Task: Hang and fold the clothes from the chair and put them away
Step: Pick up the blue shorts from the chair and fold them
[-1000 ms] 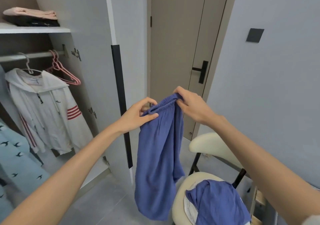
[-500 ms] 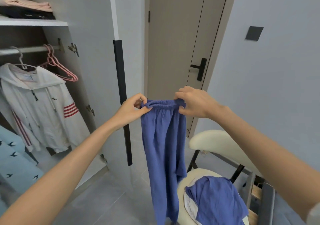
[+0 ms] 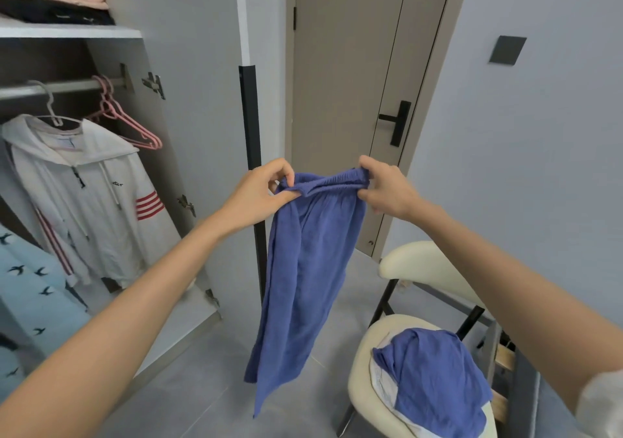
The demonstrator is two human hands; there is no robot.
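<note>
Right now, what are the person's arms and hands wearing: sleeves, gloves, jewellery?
Left hand and right hand are bare: no gloves, rings or watch visible. Both forearms are uncovered; a whitish sleeve edge shows on the right upper arm.

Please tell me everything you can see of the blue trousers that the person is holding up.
The blue trousers look like soft, slightly crinkled cloth, plain violet-blue with no print. Their elastic waistband is gathered and held about level between the left hand and the right hand, each pinching one end. The rest hangs straight down in long folds, free above the floor, left of the chair and in front of the wardrobe door. Only the two hands touch them.
</note>
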